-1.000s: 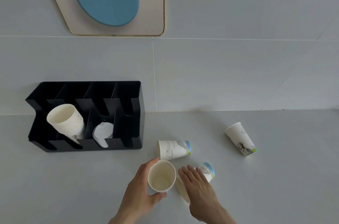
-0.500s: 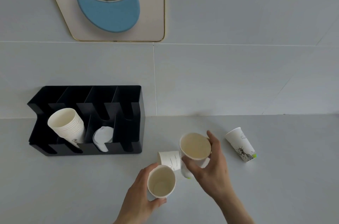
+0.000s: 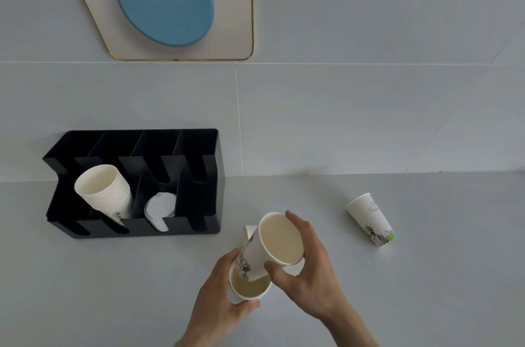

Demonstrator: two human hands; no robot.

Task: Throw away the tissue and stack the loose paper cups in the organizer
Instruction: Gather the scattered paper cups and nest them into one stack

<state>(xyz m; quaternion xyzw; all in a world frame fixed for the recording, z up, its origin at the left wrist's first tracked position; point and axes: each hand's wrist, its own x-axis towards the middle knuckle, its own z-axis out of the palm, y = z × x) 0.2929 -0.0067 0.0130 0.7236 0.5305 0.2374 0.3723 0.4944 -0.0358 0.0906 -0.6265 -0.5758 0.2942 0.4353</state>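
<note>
Head view: white printed cup (image 3: 272,247) tilts into another.

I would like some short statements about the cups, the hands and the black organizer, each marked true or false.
1. The right hand holds a tilted cup whose base enters the cup in the left hand. True.
2. The black organizer holds no cups. False: a cup stack leans in it.
3. A lone cup lies right of the hands. True.
4. Both hands are empty. False: each grips a cup.
</note>
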